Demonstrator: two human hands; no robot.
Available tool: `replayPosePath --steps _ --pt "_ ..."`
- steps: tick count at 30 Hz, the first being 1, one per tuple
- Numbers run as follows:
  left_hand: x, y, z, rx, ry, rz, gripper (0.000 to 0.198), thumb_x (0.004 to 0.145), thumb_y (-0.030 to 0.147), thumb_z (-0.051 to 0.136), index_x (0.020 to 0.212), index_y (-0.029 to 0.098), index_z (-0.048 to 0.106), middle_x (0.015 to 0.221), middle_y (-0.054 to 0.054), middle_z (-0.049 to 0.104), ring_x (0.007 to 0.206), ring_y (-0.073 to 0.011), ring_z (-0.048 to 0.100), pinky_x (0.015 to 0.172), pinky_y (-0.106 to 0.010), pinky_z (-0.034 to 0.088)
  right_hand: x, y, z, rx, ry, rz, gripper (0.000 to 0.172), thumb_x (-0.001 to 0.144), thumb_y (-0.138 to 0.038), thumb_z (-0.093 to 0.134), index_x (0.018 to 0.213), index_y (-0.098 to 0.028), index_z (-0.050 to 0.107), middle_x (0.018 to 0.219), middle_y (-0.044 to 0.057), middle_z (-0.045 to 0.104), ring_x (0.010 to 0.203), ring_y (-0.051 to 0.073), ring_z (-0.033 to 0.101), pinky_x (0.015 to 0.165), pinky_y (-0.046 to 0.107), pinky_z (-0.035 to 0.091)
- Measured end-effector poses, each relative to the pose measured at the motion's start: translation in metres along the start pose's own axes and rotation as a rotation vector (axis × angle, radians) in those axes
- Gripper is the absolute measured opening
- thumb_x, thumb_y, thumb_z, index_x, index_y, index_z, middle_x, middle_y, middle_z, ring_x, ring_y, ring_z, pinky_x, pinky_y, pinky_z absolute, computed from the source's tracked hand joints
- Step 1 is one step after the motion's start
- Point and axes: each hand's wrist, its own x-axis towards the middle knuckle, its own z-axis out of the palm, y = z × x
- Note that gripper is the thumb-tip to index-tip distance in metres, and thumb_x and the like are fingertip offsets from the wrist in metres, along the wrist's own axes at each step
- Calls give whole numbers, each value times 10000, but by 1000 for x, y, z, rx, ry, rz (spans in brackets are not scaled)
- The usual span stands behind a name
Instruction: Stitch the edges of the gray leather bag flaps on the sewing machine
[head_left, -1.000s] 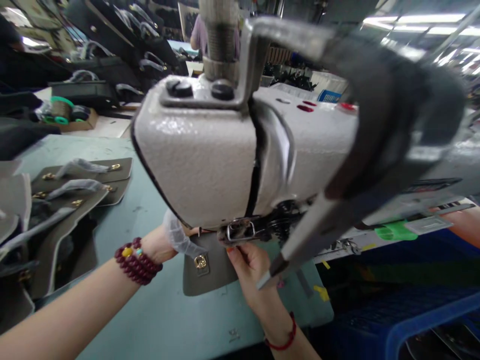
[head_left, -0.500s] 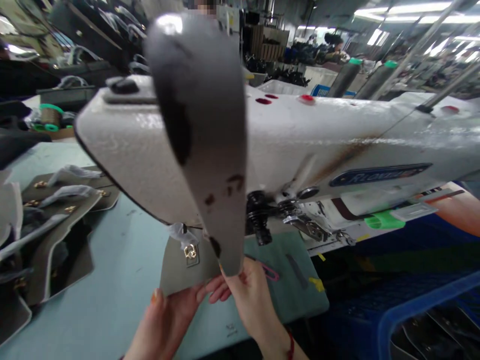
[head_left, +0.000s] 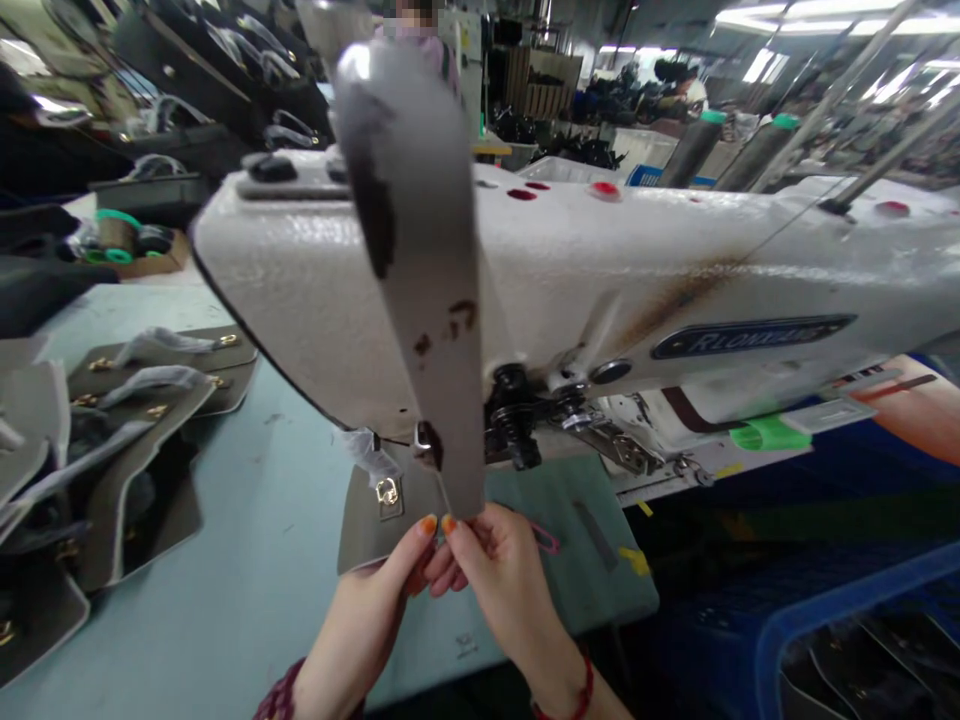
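A grey bag panel (head_left: pixel 361 535) lies under the head of a white sewing machine (head_left: pixel 322 300). A gold metal fitting (head_left: pixel 387 492) and a strap in clear wrap (head_left: pixel 370 457) show on it. My left hand (head_left: pixel 375 605) has its thumb and fingers closed on the panel's near edge. Right beside it, my right hand (head_left: pixel 506 585) is closed at the same edge, thumb tip close to the left thumb. A large grey metal lever (head_left: pixel 427 250) stands in front and hides the needle area and part of the panel.
Several similar panels (head_left: pixel 142 440) with gold fittings are piled on the table (head_left: pixel 247 540) at left. Thread spools (head_left: pixel 118 238) stand behind them. A blue crate (head_left: pixel 769 625) is at lower right. A pink loop (head_left: pixel 546 540) lies right of my hands.
My left hand has moved right and turned, its thumb now beside the right thumb at the panel's edge. My right hand has stayed nearly in place. The view has shifted slightly.
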Motion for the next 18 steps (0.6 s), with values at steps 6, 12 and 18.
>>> replayPosePath --steps 6,12,18 --pt "-3 5 6 -75 9 -31 388 608 468 875 590 112 720 589 -16 631 625 -134 524 604 -218 468 -3 5 -10 123 8 95 534 904 -629 494 800 -120 617 592 76 697 441 122 639 448 158 419" --pt "-4 7 5 -48 -97 26 357 700 461 815 746 109 781 800 -85 740 795 -202 620 748 -277 522 0 4 -5 -66 -33 1 480 940 -557 506 735 -136 611 565 45 679 479 113 640 482 161 424" --pt "-1 15 8 -17 -136 34 401 708 504 788 605 122 726 650 -60 689 710 -189 594 694 -272 504 6 -5 -2 -76 9 -30 450 932 -520 529 679 -151 568 527 27 652 463 115 627 488 175 443"
